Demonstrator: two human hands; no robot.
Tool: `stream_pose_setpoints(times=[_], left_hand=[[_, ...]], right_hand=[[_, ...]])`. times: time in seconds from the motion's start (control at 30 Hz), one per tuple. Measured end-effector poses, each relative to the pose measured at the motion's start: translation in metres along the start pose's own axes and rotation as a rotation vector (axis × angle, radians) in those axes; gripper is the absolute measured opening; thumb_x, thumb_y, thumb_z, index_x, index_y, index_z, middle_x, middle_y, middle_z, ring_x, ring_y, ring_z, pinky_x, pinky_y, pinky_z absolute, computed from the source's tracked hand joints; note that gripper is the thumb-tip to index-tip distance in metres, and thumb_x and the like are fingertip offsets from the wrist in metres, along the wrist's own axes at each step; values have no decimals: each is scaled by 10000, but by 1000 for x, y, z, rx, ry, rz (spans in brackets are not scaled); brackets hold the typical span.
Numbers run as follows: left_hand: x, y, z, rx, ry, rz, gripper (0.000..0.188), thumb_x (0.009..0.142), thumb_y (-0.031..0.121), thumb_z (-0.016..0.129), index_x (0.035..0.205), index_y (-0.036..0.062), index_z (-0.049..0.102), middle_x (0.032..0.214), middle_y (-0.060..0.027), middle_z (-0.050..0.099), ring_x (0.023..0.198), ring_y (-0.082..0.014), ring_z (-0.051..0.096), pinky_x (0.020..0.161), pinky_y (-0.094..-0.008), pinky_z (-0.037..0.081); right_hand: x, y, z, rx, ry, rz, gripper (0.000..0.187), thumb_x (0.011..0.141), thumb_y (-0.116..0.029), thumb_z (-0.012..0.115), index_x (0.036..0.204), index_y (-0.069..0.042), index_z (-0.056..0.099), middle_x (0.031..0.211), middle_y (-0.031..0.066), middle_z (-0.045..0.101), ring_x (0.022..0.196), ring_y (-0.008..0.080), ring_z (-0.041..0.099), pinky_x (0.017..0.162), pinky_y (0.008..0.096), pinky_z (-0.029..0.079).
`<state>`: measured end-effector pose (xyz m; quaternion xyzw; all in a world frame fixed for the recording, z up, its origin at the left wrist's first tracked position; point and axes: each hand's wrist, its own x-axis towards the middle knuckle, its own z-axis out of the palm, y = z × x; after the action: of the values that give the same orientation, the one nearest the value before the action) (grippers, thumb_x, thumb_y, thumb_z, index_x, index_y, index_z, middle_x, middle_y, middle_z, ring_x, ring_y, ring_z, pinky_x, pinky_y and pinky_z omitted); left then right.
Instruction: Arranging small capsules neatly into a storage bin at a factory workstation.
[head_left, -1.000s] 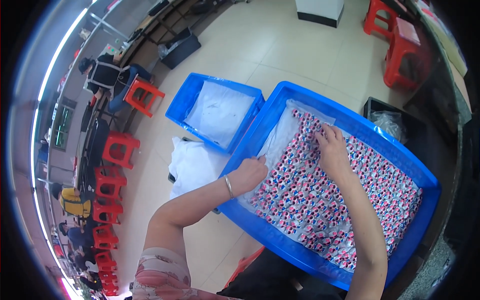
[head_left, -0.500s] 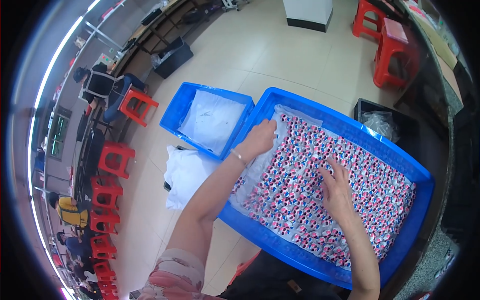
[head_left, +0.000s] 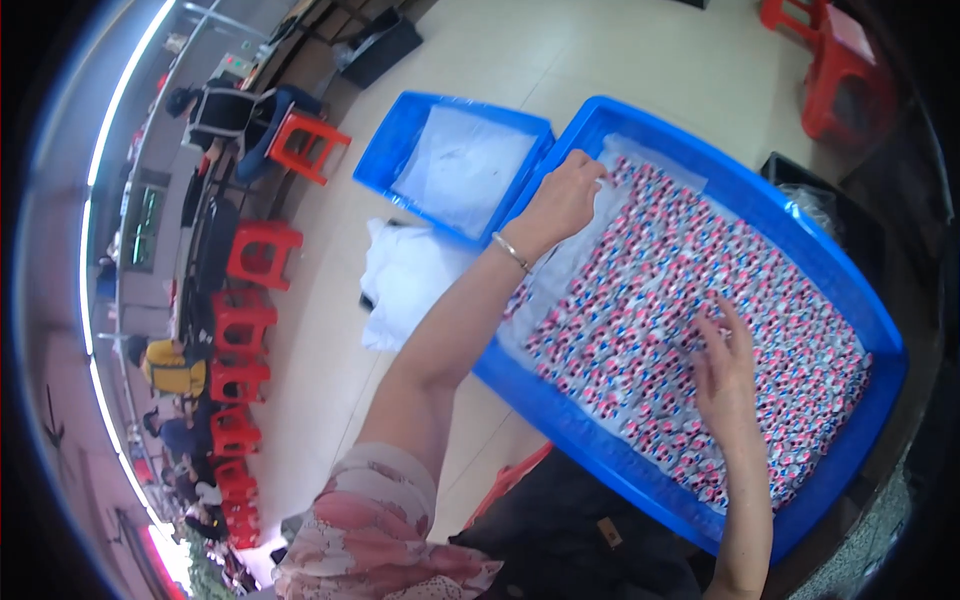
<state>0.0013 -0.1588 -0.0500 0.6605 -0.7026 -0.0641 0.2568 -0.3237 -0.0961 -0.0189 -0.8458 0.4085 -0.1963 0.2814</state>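
Note:
Before me stands a large blue plastic tub [head_left: 640, 440], lined with a white sheet [head_left: 575, 270]. Many small pink, white and blue figure-like pieces [head_left: 640, 300] lie packed across the sheet. My left hand [head_left: 562, 203], a bangle at its wrist, is at the tub's far left corner. Its fingers are closed at the edge of the sheet and appear to pinch it; the fingertips are partly hidden. Over the middle of the pieces hovers or rests my right hand [head_left: 725, 375], fingers spread and slightly bent, with nothing visible in them. Whether it touches the pieces, I cannot tell.
A smaller blue tub [head_left: 400, 150] with a white sheet inside adjoins the far left corner. White sheets [head_left: 405, 285] lie below it. Red stools [head_left: 265, 250] line the left side, where people sit at benches. A black bin [head_left: 800, 185] stands at the right.
My view has tilted, so the tubs sit higher and farther right in the picture. Both hands keep roughly their places relative to the large tub.

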Motion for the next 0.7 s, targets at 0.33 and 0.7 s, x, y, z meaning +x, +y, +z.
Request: stream_pose_setpoints(times=[0.33,0.7], left_hand=[[-127,13,-47,553,-554,347,28,748,88,566,770,73,577,810,-96,555,798,-250,577,641,-378,483],[-20,18,-22,303,-191,263,259,707,-31,580,956,33,547,893,-138,526,860,-327,559,708,-421,494]], right_hand=[[-22,-14,13,62,-26,18,428,824,24,625,1242,-39,561,1377,203,434,1171,342,518,933,391,492],[-40,-20,6,109,-44,56,419,818,14,642,1229,-36,575,1368,199,432,1094,318,551,904,389,493]])
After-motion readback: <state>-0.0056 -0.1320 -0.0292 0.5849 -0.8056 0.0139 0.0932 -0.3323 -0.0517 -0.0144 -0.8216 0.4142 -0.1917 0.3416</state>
